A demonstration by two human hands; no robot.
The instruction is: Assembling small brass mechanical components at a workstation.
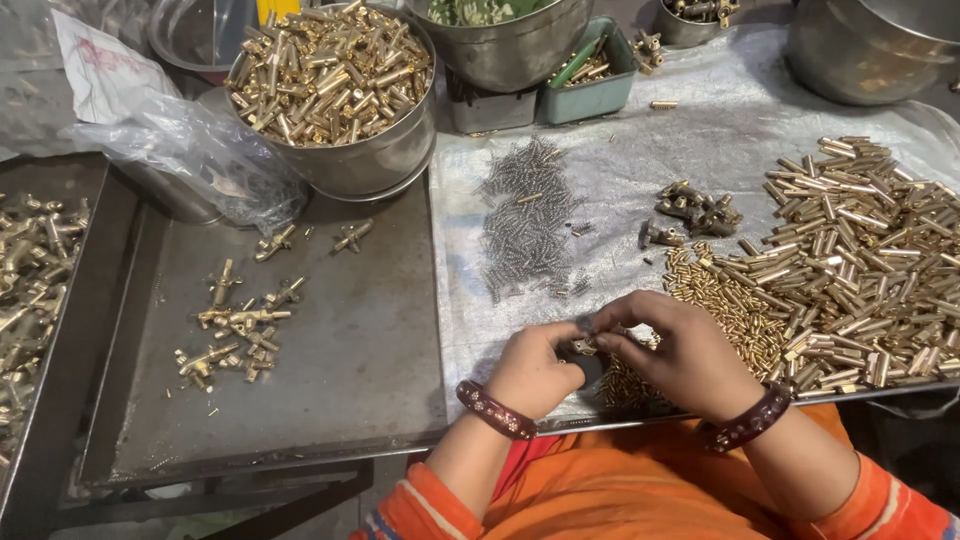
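Metal tray (380, 400) at left w/ small brass assemblies (238, 330) scattered on it. Bench at right covered w/ plastic sheet (720, 110): steel springs (528, 220), brass tubes (860, 260), small brass pins (725, 300), dark fittings (698, 210). Steel bowl (370, 160) of brass parts behind.

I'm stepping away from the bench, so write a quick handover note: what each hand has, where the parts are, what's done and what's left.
Left hand and right hand: both meet at the tray's near edge, fingertips closed on one small brass fitting.
Parts: small brass pins by the right hand, longer brass tubes further right, grey screws in the middle.
Done: apparently the few assembled fittings on the dark tray to the left.
Left: the large loose piles; the steel bowl is also full of brass parts.
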